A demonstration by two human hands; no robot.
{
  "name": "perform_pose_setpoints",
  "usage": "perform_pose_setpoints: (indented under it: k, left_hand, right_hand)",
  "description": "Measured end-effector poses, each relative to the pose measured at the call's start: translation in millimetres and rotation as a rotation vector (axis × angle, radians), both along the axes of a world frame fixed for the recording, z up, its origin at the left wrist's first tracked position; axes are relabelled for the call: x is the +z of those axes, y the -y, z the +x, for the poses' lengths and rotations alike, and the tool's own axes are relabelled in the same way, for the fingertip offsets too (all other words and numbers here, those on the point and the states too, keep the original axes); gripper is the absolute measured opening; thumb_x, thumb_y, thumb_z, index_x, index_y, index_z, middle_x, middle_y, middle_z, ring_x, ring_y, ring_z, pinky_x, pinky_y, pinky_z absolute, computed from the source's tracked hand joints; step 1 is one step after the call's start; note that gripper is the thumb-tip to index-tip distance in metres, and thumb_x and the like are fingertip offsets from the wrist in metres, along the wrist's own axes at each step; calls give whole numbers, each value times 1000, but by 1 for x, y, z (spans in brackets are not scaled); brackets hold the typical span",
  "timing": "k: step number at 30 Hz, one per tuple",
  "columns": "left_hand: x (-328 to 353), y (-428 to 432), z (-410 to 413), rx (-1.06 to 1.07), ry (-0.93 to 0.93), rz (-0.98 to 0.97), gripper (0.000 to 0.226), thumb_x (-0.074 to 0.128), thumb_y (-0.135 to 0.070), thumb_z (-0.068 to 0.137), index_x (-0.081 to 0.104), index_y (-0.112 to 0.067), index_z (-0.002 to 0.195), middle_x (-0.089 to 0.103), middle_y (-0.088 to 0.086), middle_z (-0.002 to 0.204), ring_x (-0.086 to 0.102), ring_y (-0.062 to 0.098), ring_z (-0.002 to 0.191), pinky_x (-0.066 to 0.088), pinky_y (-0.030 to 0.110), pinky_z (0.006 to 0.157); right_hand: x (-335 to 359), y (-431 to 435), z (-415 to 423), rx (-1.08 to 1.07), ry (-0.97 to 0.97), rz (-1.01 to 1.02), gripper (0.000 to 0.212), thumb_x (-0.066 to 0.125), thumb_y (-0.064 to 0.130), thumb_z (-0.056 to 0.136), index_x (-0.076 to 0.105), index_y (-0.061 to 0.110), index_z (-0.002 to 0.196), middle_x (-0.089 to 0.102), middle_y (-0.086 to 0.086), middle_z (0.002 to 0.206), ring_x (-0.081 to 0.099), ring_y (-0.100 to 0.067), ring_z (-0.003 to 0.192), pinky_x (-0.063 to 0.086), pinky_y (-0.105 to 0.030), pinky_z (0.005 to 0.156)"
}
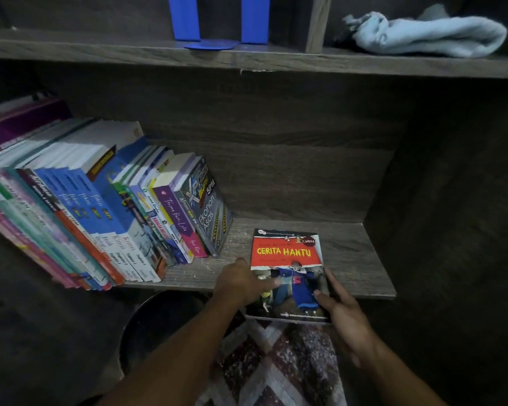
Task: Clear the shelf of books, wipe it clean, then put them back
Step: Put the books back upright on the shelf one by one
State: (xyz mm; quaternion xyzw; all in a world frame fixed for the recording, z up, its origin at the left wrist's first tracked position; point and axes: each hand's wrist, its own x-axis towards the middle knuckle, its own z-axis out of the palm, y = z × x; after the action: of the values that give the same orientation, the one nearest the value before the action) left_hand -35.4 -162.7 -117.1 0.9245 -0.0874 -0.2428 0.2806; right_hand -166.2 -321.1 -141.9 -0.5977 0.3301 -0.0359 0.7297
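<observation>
- Centrally, a paperback (288, 271) titled "CERITA HANTU" lies flat and face up on the lower shelf board (352, 259), its near end overhanging the board's front edge.
- Left hand (241, 281): placed at the paperback's left edge, palm down, with the fingers extended together across the lower cover; whether they press the cover or merely touch it cannot be told.
- Right hand (342, 307): clasps the paperback's near right corner, thumb lying on top of the cover and the remaining fingers running along the right edge.
- Row of books (100, 206): occupies the left part of the same board, spines outward, the whole row leaning to the left; the rightmost volume, grey with "Ekonomi Asas" on its cover, stands apart from the paperback, with bare board between them.
- Upper shelf (129, 49): carries a blue bookend (214, 24) in the left compartment, its round base resting on the board.
- Vertical divider (317, 24): separates that compartment from the one on the right, where a crumpled pale blue cloth (428, 33) lies on the board.
- Below the lower board: a dark round container (156, 323) stands on the floor beside a patterned rug (276, 367) of red, white and dark diamonds.
- Both forearms enter from the bottom edge of the view.
</observation>
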Motion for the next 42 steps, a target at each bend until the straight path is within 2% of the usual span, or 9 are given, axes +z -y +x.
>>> perform_pose_setpoints:
  k: [4, 7, 11, 20, 25, 32, 36, 39, 42]
  left_hand:
    - [-1, 3, 6, 40, -50, -7, 75, 83, -55, 65, 55, -6, 115, 63, 10, 118, 60, 26, 106, 51, 31, 81]
    - [7, 0, 15, 90, -194, -156, 59, 81, -36, 75, 56, -5, 119, 64, 13, 117, 62, 26, 105, 53, 35, 84]
    - [45, -16, 22, 104, -543, -374, 9, 64, -4, 89, 57, -7, 89, 66, 7, 72, 62, 8, 51, 51, 22, 45]
    - [82, -41, 10, 36, -643, -708, 31, 48, 22, 84, 55, -7, 94, 69, 12, 69, 69, 19, 56, 58, 28, 49]
    - [75, -60, 3, 193, -416, -768, 47, 63, 18, 58, 53, 3, 102, 59, 15, 75, 65, 28, 72, 60, 45, 70]
    - [80, -86, -11, 282, 89, -829, 13, 73, 2, 77, 67, -9, 76, 71, 19, 85, 70, 39, 81, 57, 53, 78]
    - [57, -80, -2, 355, 263, -709, 13, 77, -9, 77, 65, -14, 75, 72, 2, 75, 69, 27, 73, 58, 43, 72]
    - [37, -66, 5, 369, 408, -645, 13, 75, -13, 81, 63, -16, 79, 66, -7, 76, 60, 5, 66, 50, 20, 62]
    - [20, -51, 16, 411, 539, -573, 10, 72, -11, 84, 63, -10, 87, 63, 4, 90, 57, 12, 74, 48, 16, 65]
  right_hand:
    - [-4, 2, 0, -18, 21, 34, 46, 51, 16, 101, 48, 38, 141, 63, 5, 113, 67, -23, 108, 55, -45, 93]
    - [-15, 7, 2, -57, 8, 21, 34, 47, 27, 103, 62, 52, 121, 61, 3, 133, 61, -23, 121, 47, -52, 105]
    - [-30, 14, 1, -106, 51, 130, 41, 42, 23, 104, 66, 54, 115, 54, -1, 144, 56, -24, 128, 44, -54, 107]
    - [-24, 8, 4, -42, 8, -14, 54, 55, 2, 95, 65, 51, 119, 66, -3, 129, 69, -26, 109, 52, -54, 99]
    - [-10, 3, 3, 10, -36, -211, 62, 57, -6, 92, 51, 31, 141, 68, 0, 120, 70, -22, 100, 54, -44, 95]
    - [0, -5, 14, 85, -130, -367, 78, 65, -4, 85, 40, 31, 149, 64, 2, 124, 72, -20, 89, 59, -46, 86]
    - [2, -8, 14, 78, -122, -371, 76, 63, -5, 88, 37, 29, 151, 56, -4, 138, 70, -22, 93, 59, -44, 85]
    - [1, -6, 13, 93, -128, -369, 75, 62, -4, 90, 36, 32, 150, 52, -5, 142, 70, -23, 94, 60, -44, 84]
    - [-1, -5, 13, 97, -141, -361, 75, 62, -5, 89, 37, 33, 150, 50, -5, 145, 69, -24, 97, 59, -46, 85]
